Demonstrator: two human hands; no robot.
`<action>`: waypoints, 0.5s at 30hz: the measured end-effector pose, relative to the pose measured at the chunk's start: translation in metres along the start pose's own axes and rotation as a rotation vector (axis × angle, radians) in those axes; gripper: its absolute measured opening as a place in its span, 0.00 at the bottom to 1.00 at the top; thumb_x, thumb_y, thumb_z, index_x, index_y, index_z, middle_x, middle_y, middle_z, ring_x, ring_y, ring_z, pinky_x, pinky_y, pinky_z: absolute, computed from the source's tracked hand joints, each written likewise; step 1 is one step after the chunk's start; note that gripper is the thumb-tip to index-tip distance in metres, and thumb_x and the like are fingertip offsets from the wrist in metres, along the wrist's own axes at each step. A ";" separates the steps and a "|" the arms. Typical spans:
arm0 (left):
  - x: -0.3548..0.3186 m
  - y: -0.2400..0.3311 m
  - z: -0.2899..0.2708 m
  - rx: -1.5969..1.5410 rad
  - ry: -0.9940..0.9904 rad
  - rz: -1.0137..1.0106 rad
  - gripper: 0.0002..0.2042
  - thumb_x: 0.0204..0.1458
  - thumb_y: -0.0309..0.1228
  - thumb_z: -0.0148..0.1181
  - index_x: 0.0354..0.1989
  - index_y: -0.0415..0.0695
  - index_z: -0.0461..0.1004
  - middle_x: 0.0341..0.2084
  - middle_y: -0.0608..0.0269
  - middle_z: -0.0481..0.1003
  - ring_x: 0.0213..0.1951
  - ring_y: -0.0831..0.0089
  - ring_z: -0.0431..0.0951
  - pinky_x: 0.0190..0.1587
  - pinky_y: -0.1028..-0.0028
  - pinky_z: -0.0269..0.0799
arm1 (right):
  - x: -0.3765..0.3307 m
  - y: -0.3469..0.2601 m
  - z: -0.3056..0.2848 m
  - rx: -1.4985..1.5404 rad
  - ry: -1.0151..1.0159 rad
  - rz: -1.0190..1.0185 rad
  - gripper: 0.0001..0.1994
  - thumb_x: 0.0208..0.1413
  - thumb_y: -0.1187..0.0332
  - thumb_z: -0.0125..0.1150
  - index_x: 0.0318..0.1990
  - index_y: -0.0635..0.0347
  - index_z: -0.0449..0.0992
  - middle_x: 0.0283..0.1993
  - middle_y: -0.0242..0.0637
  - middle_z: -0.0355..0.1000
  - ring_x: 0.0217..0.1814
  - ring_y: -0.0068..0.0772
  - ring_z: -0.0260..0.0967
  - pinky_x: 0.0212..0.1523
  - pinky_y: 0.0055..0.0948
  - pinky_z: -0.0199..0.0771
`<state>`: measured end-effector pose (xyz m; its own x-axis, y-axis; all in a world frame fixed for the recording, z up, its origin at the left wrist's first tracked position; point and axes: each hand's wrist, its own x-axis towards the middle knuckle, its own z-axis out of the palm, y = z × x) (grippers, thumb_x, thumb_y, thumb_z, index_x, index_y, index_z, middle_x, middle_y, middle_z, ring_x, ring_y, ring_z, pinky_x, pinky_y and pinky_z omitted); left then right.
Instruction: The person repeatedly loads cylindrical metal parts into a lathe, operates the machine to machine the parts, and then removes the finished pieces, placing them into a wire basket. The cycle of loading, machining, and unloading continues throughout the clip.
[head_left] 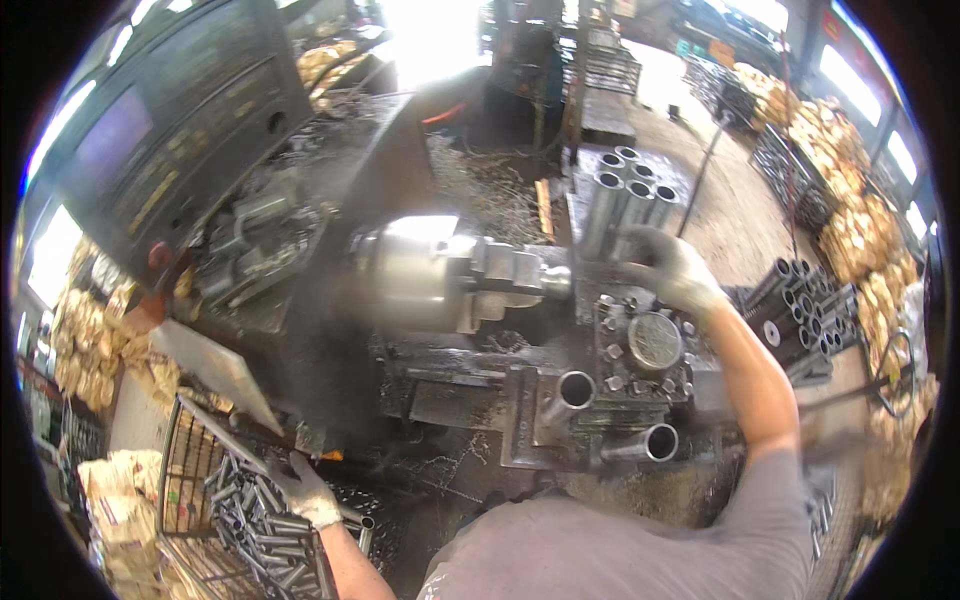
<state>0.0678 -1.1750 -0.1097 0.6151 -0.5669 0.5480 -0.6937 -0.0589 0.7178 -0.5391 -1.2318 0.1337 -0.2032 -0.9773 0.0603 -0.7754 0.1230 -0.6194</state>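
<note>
My right hand (672,268), in a soiled pale work glove, reaches across the lathe beside a group of upright metal tubes (636,203). Its fingers and thumb curve apart, with no tube visible between them. Lower left, my gloved left hand (306,492) is over the edge of a wire crate heaped with short metal tubes (265,535). Its dirty fingers look spread, and I see nothing held in them. Between my hands, the lathe chuck (415,272) has its jaws around a short shiny metal piece (556,280). Below my right hand sits the bolted tool post (655,343).
Two thicker tubes (574,390) rest on the carriage. A flat metal plate (222,372) slants above the wire crate (185,465). More stacked tubes (800,310) stand at right, with sacks (860,235) behind. Metal shavings (480,185) litter the machine's far side.
</note>
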 end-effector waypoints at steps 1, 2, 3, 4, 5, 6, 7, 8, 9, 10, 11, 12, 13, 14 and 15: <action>0.018 0.064 -0.011 0.026 0.116 0.326 0.22 0.67 0.37 0.62 0.62 0.33 0.75 0.47 0.48 0.82 0.45 0.55 0.83 0.47 0.59 0.80 | -0.017 0.019 -0.008 -0.005 0.103 -0.002 0.27 0.59 0.63 0.73 0.65 0.62 0.76 0.47 0.41 0.84 0.45 0.30 0.83 0.51 0.32 0.82; 0.044 0.110 -0.019 0.024 0.179 0.560 0.20 0.66 0.32 0.64 0.60 0.32 0.75 0.49 0.45 0.82 0.48 0.52 0.84 0.51 0.56 0.81 | -0.035 0.028 -0.012 0.218 0.142 0.050 0.25 0.61 0.67 0.72 0.64 0.65 0.76 0.46 0.40 0.84 0.45 0.27 0.82 0.49 0.29 0.82; 0.071 0.133 -0.017 0.024 0.210 0.724 0.19 0.61 0.25 0.68 0.58 0.31 0.76 0.49 0.44 0.82 0.48 0.50 0.84 0.53 0.53 0.80 | -0.054 0.044 -0.015 0.319 0.192 0.030 0.23 0.62 0.70 0.70 0.63 0.67 0.76 0.46 0.40 0.84 0.46 0.27 0.81 0.48 0.28 0.83; 0.103 0.150 -0.011 0.123 0.260 0.880 0.17 0.62 0.27 0.66 0.57 0.33 0.77 0.50 0.44 0.82 0.48 0.48 0.84 0.54 0.52 0.80 | -0.073 0.054 -0.018 0.414 0.249 0.015 0.22 0.63 0.72 0.68 0.63 0.68 0.76 0.46 0.40 0.83 0.46 0.26 0.81 0.48 0.27 0.83; 0.133 0.188 -0.014 0.183 0.095 0.899 0.18 0.62 0.28 0.64 0.59 0.35 0.77 0.50 0.43 0.82 0.49 0.46 0.83 0.54 0.54 0.79 | -0.088 0.059 -0.016 0.438 0.301 0.035 0.21 0.63 0.74 0.67 0.63 0.68 0.76 0.46 0.39 0.83 0.46 0.27 0.81 0.48 0.27 0.83; 0.156 0.220 0.000 0.144 -0.029 0.701 0.19 0.62 0.30 0.63 0.61 0.38 0.76 0.48 0.42 0.82 0.50 0.43 0.83 0.53 0.54 0.79 | -0.104 0.065 -0.014 0.452 0.367 0.070 0.21 0.63 0.75 0.66 0.62 0.69 0.76 0.46 0.38 0.83 0.47 0.27 0.81 0.49 0.27 0.83; 0.197 0.227 0.022 0.204 -0.046 0.683 0.24 0.64 0.31 0.61 0.68 0.40 0.71 0.46 0.41 0.83 0.48 0.42 0.84 0.51 0.54 0.80 | -0.115 0.072 -0.011 0.480 0.360 0.077 0.21 0.63 0.75 0.66 0.62 0.69 0.76 0.46 0.39 0.83 0.47 0.27 0.81 0.49 0.27 0.83; 0.221 0.260 0.026 0.351 -0.198 0.557 0.31 0.65 0.34 0.58 0.76 0.43 0.61 0.46 0.39 0.83 0.48 0.42 0.85 0.51 0.52 0.81 | -0.128 0.084 -0.008 0.508 0.363 0.095 0.20 0.63 0.75 0.65 0.62 0.70 0.76 0.47 0.39 0.83 0.48 0.27 0.81 0.50 0.27 0.83; 0.248 0.265 0.041 0.411 -0.241 0.484 0.35 0.65 0.36 0.56 0.80 0.44 0.54 0.46 0.38 0.83 0.48 0.42 0.85 0.50 0.51 0.82 | -0.139 0.089 -0.004 0.540 0.368 0.112 0.20 0.63 0.76 0.65 0.62 0.70 0.76 0.48 0.40 0.82 0.49 0.27 0.81 0.50 0.27 0.83; 0.289 0.252 0.065 0.581 -0.273 0.500 0.39 0.67 0.44 0.54 0.83 0.50 0.43 0.43 0.35 0.84 0.45 0.40 0.86 0.50 0.50 0.82 | -0.149 0.081 0.001 0.577 0.350 0.082 0.20 0.64 0.75 0.66 0.62 0.71 0.76 0.48 0.40 0.82 0.48 0.26 0.81 0.50 0.27 0.84; 0.318 0.238 0.080 0.677 -0.319 0.519 0.39 0.68 0.45 0.53 0.83 0.49 0.44 0.49 0.37 0.82 0.50 0.42 0.84 0.55 0.49 0.77 | -0.160 0.081 0.004 0.604 0.386 0.082 0.20 0.63 0.77 0.65 0.62 0.71 0.76 0.47 0.39 0.82 0.47 0.26 0.81 0.50 0.27 0.84; 0.348 0.222 0.089 0.780 -0.359 0.536 0.38 0.69 0.46 0.51 0.83 0.48 0.44 0.54 0.39 0.80 0.55 0.43 0.82 0.60 0.48 0.72 | -0.172 0.085 0.011 0.635 0.419 0.088 0.20 0.61 0.80 0.64 0.61 0.72 0.76 0.46 0.39 0.82 0.47 0.27 0.81 0.50 0.27 0.84; 0.320 0.260 0.088 0.746 -0.469 0.427 0.36 0.70 0.47 0.50 0.82 0.45 0.49 0.58 0.40 0.79 0.57 0.43 0.82 0.61 0.50 0.74 | -0.192 0.085 0.010 0.641 0.445 0.145 0.19 0.62 0.80 0.64 0.61 0.73 0.76 0.46 0.41 0.82 0.47 0.26 0.81 0.50 0.28 0.84; 0.293 0.295 0.080 0.721 -0.566 0.305 0.35 0.71 0.48 0.49 0.81 0.43 0.54 0.62 0.40 0.77 0.59 0.44 0.81 0.62 0.51 0.76 | -0.212 0.088 0.012 0.634 0.491 0.194 0.21 0.61 0.79 0.65 0.61 0.72 0.76 0.48 0.40 0.82 0.48 0.26 0.80 0.51 0.28 0.84; 0.282 0.274 0.085 0.536 -0.378 0.525 0.33 0.71 0.49 0.50 0.78 0.41 0.58 0.56 0.38 0.81 0.53 0.43 0.85 0.50 0.54 0.82 | -0.230 0.095 0.016 0.549 0.528 0.222 0.22 0.59 0.78 0.67 0.61 0.71 0.77 0.49 0.40 0.82 0.49 0.26 0.80 0.52 0.28 0.83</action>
<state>0.0192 -1.4212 0.2049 0.0623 -0.8609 0.5049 -0.9976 -0.0392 0.0563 -0.5566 -0.9985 0.0486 -0.6820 -0.7118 0.1680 -0.3058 0.0688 -0.9496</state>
